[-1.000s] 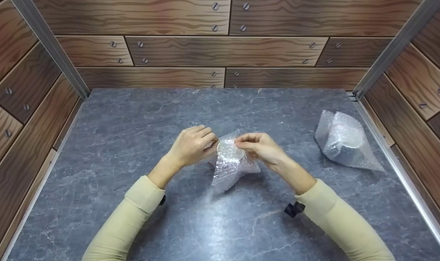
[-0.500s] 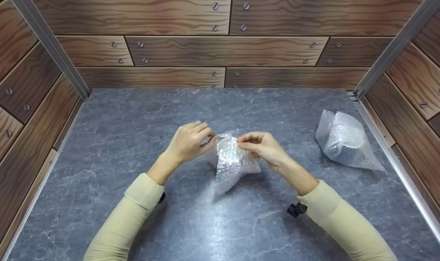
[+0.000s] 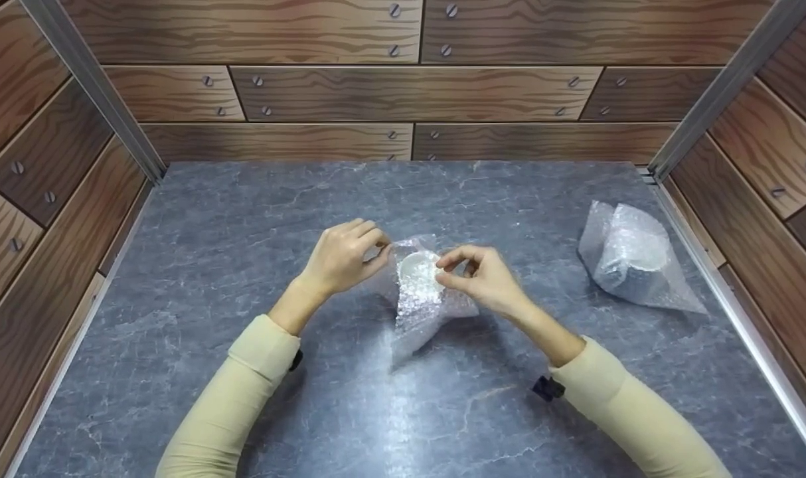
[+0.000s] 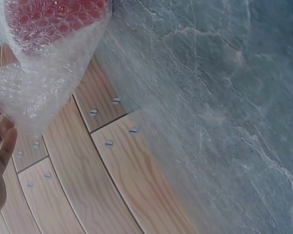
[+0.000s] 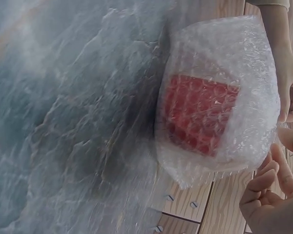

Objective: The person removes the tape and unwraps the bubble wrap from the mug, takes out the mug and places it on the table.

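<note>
A bubble-wrapped bundle (image 3: pixel 418 302) lies between my hands at the middle of the table. Through the wrap a red thing (image 5: pixel 202 114) shows in the right wrist view; its exact kind is blurred by the bubbles. A round pale end faces up in the head view. My left hand (image 3: pixel 345 257) pinches a corner of the bubble wrap (image 4: pixel 34 92) on the bundle's far left side. At the bundle's upper right, my right hand (image 3: pixel 486 279) has its thumb and index finger parted, tips against or very close to the wrap's edge.
A second bubble-wrapped bundle (image 3: pixel 632 262) rests on the right side of the grey marbled table (image 3: pixel 277 199). Metal rails (image 3: pixel 741 318) edge the table, and wood-patterned walls (image 3: pixel 409 93) stand around it.
My left hand has moved slightly up and left, drawing the wrap's corner away from the round end. My right thumb and index finger have spread apart from their pinch.
</note>
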The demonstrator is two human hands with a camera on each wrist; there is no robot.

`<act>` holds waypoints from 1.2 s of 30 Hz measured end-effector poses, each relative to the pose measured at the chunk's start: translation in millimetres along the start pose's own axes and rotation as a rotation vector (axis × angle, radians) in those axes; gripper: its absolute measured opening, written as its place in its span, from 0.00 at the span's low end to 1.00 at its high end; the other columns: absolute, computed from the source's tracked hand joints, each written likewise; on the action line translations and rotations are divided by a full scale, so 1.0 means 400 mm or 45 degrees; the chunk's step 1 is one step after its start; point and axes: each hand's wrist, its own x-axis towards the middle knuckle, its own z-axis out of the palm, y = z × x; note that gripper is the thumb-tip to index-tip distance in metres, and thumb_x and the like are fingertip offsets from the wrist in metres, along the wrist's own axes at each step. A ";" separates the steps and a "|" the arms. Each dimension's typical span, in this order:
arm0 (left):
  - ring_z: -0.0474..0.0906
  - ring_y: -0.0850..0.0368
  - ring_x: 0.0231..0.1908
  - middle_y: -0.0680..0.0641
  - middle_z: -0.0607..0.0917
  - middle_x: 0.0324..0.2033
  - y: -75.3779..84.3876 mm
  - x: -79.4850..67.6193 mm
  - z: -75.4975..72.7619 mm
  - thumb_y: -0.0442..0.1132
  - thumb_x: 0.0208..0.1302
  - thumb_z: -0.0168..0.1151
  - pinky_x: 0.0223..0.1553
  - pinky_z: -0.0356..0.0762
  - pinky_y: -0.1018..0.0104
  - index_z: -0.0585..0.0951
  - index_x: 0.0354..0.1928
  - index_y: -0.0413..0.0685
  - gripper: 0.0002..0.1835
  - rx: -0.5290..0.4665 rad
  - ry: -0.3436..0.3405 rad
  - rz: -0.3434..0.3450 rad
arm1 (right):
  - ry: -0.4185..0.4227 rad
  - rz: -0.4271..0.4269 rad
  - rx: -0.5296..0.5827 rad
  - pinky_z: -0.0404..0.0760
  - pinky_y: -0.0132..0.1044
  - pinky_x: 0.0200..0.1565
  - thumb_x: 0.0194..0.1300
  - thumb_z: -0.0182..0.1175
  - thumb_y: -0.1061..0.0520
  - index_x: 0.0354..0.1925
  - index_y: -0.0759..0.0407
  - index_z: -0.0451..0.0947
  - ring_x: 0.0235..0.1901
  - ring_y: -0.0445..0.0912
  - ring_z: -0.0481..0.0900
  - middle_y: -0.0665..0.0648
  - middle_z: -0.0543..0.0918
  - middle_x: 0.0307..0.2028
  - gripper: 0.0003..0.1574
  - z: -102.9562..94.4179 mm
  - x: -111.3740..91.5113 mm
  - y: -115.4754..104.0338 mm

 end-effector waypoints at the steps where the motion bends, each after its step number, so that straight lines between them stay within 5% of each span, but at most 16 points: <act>1: 0.82 0.57 0.27 0.52 0.87 0.28 -0.002 -0.001 0.001 0.35 0.62 0.73 0.29 0.85 0.65 0.86 0.34 0.48 0.03 -0.005 0.001 -0.009 | 0.015 -0.016 -0.037 0.71 0.25 0.29 0.61 0.74 0.61 0.44 0.63 0.88 0.24 0.36 0.71 0.65 0.90 0.44 0.12 0.000 -0.003 0.000; 10: 0.84 0.56 0.27 0.51 0.88 0.28 -0.019 0.002 0.006 0.35 0.62 0.72 0.28 0.85 0.66 0.85 0.33 0.46 0.03 -0.077 0.014 -0.073 | 0.052 -0.141 -0.350 0.76 0.29 0.37 0.57 0.79 0.54 0.45 0.51 0.90 0.39 0.45 0.79 0.53 0.87 0.46 0.15 0.004 -0.035 0.003; 17: 0.85 0.55 0.27 0.50 0.88 0.28 -0.036 0.013 0.007 0.35 0.64 0.71 0.27 0.85 0.64 0.84 0.33 0.46 0.03 -0.090 -0.011 -0.106 | 0.031 -0.225 -0.432 0.79 0.32 0.40 0.57 0.80 0.51 0.46 0.50 0.89 0.45 0.46 0.79 0.53 0.85 0.51 0.18 0.006 -0.046 0.013; 28: 0.85 0.54 0.28 0.49 0.90 0.29 -0.061 0.021 0.014 0.37 0.65 0.69 0.26 0.84 0.63 0.85 0.34 0.46 0.03 -0.062 -0.078 -0.122 | -0.066 -0.270 -0.498 0.79 0.56 0.63 0.57 0.80 0.45 0.55 0.49 0.85 0.62 0.53 0.76 0.55 0.80 0.60 0.29 -0.002 -0.065 0.019; 36: 0.84 0.53 0.26 0.49 0.89 0.28 -0.088 0.029 0.017 0.37 0.66 0.69 0.25 0.83 0.62 0.85 0.34 0.45 0.03 -0.024 -0.078 -0.130 | -0.079 -0.299 -0.544 0.79 0.60 0.65 0.59 0.78 0.44 0.56 0.49 0.85 0.63 0.54 0.75 0.56 0.79 0.62 0.29 -0.002 -0.068 0.020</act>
